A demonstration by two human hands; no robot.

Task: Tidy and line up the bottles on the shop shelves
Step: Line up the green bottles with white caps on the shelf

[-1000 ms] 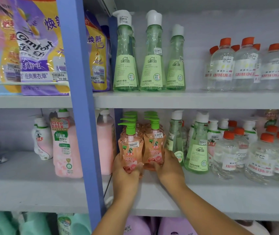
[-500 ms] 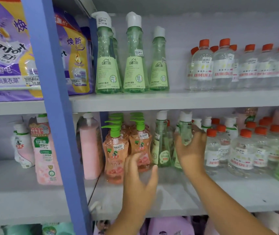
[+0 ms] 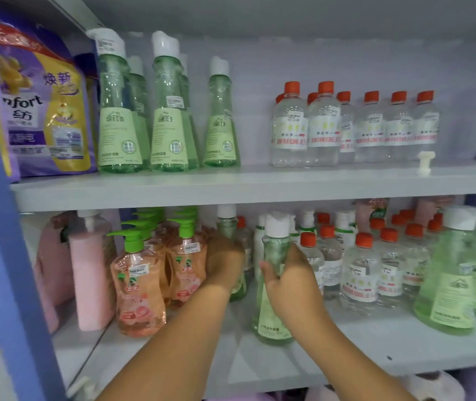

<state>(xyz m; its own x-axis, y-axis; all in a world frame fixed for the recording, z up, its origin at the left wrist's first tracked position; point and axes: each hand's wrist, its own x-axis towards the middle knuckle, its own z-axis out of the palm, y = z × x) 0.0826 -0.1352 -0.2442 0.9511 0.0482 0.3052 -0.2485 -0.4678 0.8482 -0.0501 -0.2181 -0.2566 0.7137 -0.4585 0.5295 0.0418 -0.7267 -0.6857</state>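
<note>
Green bottle point(image 3: 275, 273) stands on the lower shelf point(image 3: 346, 345), the right hand point(image 3: 290, 280) curled round its middle. Left of that grip, the left hand point(image 3: 225, 263) holds a second green bottle point(image 3: 228, 224) beside the peach pump bottles point(image 3: 141, 285).

Only thing really legible is on the purple and yellow plastic refill pouch point(image 3: 45, 111) at upper left of the frame: "nfort" in black letters, cut off, with Chinese characters 焕新 above and 纺 below. Bottle labels and price stickers are too blurry.
</note>
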